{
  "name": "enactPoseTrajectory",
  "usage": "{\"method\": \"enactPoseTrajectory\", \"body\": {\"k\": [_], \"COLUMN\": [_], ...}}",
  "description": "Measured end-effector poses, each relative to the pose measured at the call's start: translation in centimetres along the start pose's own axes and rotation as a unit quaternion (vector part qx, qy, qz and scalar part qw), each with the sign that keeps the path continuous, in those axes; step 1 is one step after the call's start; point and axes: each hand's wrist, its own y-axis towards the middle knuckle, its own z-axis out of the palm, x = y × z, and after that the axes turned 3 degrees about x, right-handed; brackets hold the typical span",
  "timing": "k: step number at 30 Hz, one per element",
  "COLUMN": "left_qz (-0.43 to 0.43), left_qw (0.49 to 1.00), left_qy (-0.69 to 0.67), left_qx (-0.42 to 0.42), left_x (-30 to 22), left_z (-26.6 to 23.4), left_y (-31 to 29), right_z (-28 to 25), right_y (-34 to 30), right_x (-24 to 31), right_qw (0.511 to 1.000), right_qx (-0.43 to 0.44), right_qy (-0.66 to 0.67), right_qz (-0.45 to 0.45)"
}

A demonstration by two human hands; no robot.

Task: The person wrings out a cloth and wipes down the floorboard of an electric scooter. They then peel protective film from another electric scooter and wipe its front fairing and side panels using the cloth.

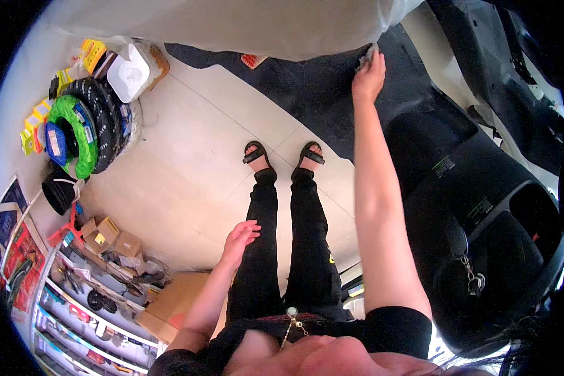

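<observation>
My right hand point(370, 78) reaches forward along the right side, its fingers closed on a crumpled grey cloth point(370, 51). It is at the lower edge of a large pale sheet-like surface point(263, 28) that fills the top of the view. Beneath that hand lies a black mat or panel point(319, 94). Part of the cloth is hidden by my fingers. My left hand point(241, 239) hangs in front of my left leg, fingers loosely bent and apart, holding nothing.
Black vehicle panels point(432, 169) stand close on my right, with keys on a ring point(473, 279) hanging there. Stacked tyres point(94, 125) and a white-lidded tub point(130, 74) stand far left. At near left are a stocked shelf point(100, 335) and cardboard boxes point(178, 301).
</observation>
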Motion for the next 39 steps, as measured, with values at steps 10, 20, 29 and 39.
{"method": "enactPoseTrajectory", "body": {"k": [10, 20, 29, 39], "left_qz": [-0.005, 0.011, 0.005, -0.018], "left_qw": [0.999, 0.999, 0.999, 0.999], "left_qy": [0.001, -0.037, -0.038, -0.024], "left_qx": [0.043, 0.007, -0.024, -0.03], "left_x": [0.2, 0.6, 1.1, -0.1], "left_z": [4.6, 4.1, 2.0, 1.7], "left_y": [-0.7, 1.0, 1.2, -0.4], "right_z": [0.5, -1.7, 4.6, 0.3], "right_y": [-21.6, -8.0, -0.7, -12.6], "right_x": [7.7, 4.8, 4.3, 7.2], "right_qw": [0.86, 0.971, 0.991, 0.92], "right_qx": [0.434, 0.172, 0.078, 0.298], "right_qy": [0.263, -0.038, -0.046, -0.047], "right_qz": [-0.053, -0.161, -0.097, -0.251]}}
